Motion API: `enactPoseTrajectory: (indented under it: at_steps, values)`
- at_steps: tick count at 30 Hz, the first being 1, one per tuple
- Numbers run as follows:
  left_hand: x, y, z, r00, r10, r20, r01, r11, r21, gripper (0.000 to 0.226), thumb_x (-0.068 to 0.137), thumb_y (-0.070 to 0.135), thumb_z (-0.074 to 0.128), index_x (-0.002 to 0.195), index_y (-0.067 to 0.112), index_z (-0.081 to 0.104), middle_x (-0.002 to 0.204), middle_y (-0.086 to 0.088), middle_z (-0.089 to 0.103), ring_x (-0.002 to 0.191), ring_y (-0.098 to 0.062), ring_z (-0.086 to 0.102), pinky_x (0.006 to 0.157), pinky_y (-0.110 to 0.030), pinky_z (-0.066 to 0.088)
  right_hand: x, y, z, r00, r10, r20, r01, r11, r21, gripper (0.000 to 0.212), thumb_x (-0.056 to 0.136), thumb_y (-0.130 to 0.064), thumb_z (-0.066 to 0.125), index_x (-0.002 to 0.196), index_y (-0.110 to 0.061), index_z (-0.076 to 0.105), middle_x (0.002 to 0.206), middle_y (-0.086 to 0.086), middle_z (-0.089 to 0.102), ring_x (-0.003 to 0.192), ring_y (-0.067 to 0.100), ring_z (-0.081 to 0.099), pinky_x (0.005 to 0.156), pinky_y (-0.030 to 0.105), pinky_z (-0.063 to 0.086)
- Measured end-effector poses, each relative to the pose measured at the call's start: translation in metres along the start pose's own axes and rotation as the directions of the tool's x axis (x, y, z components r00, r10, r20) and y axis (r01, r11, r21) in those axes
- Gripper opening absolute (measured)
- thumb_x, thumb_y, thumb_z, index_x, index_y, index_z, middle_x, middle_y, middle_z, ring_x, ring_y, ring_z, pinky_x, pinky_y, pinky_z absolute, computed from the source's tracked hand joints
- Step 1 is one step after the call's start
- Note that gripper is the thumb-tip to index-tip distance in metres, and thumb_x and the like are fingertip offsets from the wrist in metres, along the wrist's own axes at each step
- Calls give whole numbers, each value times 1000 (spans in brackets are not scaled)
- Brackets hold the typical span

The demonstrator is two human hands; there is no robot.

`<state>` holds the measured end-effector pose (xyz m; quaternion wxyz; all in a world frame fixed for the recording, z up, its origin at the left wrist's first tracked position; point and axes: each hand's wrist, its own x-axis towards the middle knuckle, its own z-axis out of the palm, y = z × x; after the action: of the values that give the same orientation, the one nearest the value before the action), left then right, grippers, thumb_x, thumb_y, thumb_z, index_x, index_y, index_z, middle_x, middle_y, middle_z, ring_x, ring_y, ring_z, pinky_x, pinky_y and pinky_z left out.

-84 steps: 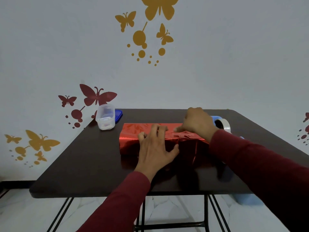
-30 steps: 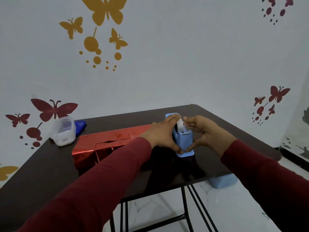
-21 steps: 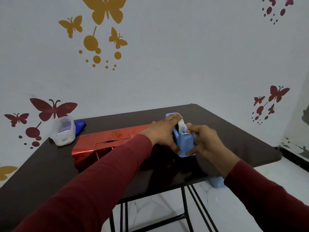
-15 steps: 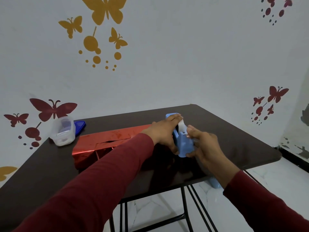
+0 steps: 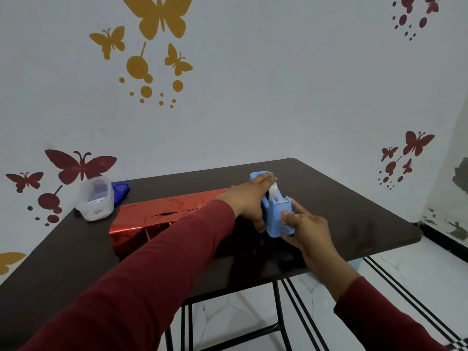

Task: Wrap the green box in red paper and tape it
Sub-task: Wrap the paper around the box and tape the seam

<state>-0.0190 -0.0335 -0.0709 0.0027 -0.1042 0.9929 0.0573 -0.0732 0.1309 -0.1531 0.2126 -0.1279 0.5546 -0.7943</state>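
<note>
A long box wrapped in shiny red paper [image 5: 162, 219] lies on the dark tabletop [image 5: 342, 211], left of both hands. The left hand [image 5: 249, 200] grips a light blue plastic tape dispenser [image 5: 276, 216]; the right hand [image 5: 307, 230] rests relaxed fingers against its front.

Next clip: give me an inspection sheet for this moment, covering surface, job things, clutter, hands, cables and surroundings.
Surface: dark table, glossy.
Job's things: red-wrapped box, top seam gaping; blue tape dispenser upright beside it.
Clutter: clear plastic tub; blue lid behind it.
Hands: left hand grips the dispenser; right hand at its front, fingers near the cutter.
Cables: nothing seen.
Surroundings: white wall with butterfly decals; tiled floor.
</note>
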Motion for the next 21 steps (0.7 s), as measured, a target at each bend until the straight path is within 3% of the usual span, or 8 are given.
enactPoseTrajectory:
  at_steps: [2, 8, 11, 13, 17, 19, 21]
  values:
    - [0, -1, 1, 1000, 7, 4, -7, 1000, -7, 149, 53, 31, 98, 163, 35, -2, 169, 24, -9, 149, -23, 36, 117, -58, 34, 4, 3, -1, 1000, 11, -9, -11, 1000, -25, 42, 90, -3, 74, 126, -24, 74, 104, 4, 80, 102, 26, 76, 93, 47, 61]
    - [-6, -3, -2, 998, 60, 3, -60, 997, -57, 140, 64, 18, 95, 165, 28, 0, 172, 14, -5, 152, -21, 30, 116, -35, 38, 10, 3, 0, 996, 55, -76, -58, 998, -28, 39, 86, -1, 77, 116, -26, 78, 104, 4, 80, 96, 26, 77, 85, 47, 64]
    - [-10, -4, -3, 990, 112, -83, -118, 991, -64, 123, 69, 14, 89, 165, 29, 12, 172, 16, 4, 150, -16, 31, 112, -31, 42, 10, -1, -1, 995, 76, -72, -79, 996, -40, 41, 84, -1, 78, 116, -27, 78, 103, 3, 80, 96, 24, 77, 85, 45, 64]
    - [-15, -1, -7, 978, 144, -151, -159, 983, -95, 106, 73, 11, 82, 161, 29, 27, 168, 13, 22, 147, -14, 36, 105, -23, 39, 10, -6, -1, 993, 88, -74, -92, 994, -57, 39, 83, -2, 79, 113, -28, 80, 101, 2, 80, 95, 23, 77, 84, 45, 64]
    - [-31, 11, -21, 957, 168, -238, -198, 974, -108, 82, 78, 12, 76, 153, 27, 46, 148, 6, 53, 132, -13, 51, 95, -20, 39, 9, -5, -3, 989, 26, -147, -58, 975, -216, 35, 80, 1, 79, 103, -25, 84, 91, 0, 81, 87, 22, 77, 80, 39, 65]
    - [-37, 13, -25, 953, 166, -252, -199, 974, -111, 72, 81, 15, 75, 149, 25, 52, 136, 8, 59, 123, -10, 56, 88, -16, 38, 5, -3, -7, 996, 5, -85, -31, 953, -301, 29, 80, 1, 77, 94, -22, 85, 95, -6, 81, 88, 20, 78, 85, 38, 64]
    - [-42, 13, -25, 951, 157, -266, -201, 969, -145, 61, 83, 16, 73, 142, 24, 59, 116, 15, 61, 97, 2, 62, 74, -6, 37, 0, -1, -16, 999, 26, 30, -18, 969, -248, 11, 83, 2, 77, 85, -7, 83, 112, -10, 79, 97, 19, 78, 92, 41, 62]
